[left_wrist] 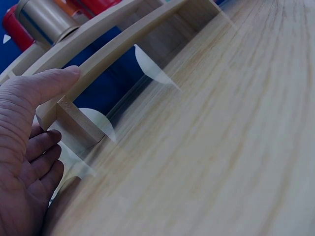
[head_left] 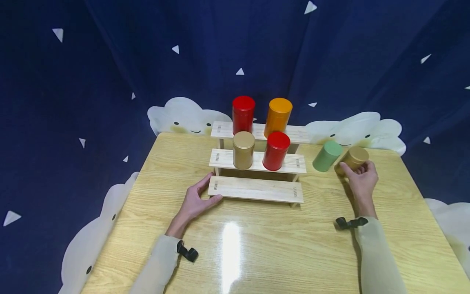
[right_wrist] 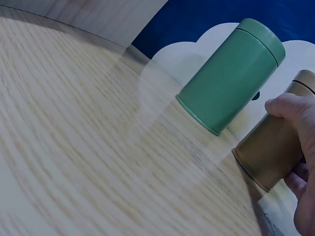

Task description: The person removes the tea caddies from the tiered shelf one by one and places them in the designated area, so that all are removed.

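A three-step wooden rack (head_left: 256, 189) stands mid-table. My left hand (head_left: 195, 201) holds the left end of its lowest step, thumb along the front edge and forefinger reaching toward the back. In the left wrist view the other fingers (left_wrist: 43, 152) curl beside the rack's leg. On the right, my right hand (head_left: 362, 182) grips a gold canister (head_left: 353, 158) around its side, thumb on the near left. The canister's base is close over the table in the right wrist view. Just left of it stands a green canister (head_left: 327, 156), upright with its lid on.
On the top step stand a red canister (head_left: 243, 115) and an orange canister (head_left: 278, 117). The middle step bears another gold canister (head_left: 244, 150) and another red canister (head_left: 276, 151). A dark blue curtain (head_left: 205, 61) with cloud shapes hangs behind the wooden table (head_left: 293, 253).
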Demonstrator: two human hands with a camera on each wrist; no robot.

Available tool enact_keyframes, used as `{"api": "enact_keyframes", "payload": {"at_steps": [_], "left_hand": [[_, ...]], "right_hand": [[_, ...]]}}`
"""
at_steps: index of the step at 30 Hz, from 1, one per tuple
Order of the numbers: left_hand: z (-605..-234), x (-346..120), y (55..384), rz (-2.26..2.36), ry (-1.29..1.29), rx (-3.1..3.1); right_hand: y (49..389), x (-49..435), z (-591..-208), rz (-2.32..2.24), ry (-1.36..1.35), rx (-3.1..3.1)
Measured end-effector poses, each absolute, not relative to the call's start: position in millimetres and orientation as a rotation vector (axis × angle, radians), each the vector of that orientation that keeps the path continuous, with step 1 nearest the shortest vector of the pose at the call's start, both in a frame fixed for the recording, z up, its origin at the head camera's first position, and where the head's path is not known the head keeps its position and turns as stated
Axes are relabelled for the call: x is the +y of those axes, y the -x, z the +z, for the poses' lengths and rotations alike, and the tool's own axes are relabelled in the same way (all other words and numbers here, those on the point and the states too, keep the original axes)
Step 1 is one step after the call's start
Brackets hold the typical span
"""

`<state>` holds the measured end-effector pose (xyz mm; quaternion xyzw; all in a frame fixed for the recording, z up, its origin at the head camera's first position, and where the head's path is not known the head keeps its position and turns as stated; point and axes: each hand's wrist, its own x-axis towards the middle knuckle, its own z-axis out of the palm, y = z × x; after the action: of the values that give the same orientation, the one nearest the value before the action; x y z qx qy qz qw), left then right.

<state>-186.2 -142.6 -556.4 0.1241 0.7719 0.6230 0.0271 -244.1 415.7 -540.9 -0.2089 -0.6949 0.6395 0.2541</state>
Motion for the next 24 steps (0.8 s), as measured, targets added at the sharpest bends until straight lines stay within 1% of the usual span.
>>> {"api": "enact_keyframes", "payload": {"at_steps": [13,24], "left_hand": [[-556.4,-141.6,186.8,1.931,-0.377,2.389],[-557.3,-142.2,187.1,1.912,-0.393,2.406]], "right_hand": [[245.9,419.6,-542.5,1.748,0.630,-1.897],[247.1,417.9,-546.8,1.725,0.595,-1.868]]}}
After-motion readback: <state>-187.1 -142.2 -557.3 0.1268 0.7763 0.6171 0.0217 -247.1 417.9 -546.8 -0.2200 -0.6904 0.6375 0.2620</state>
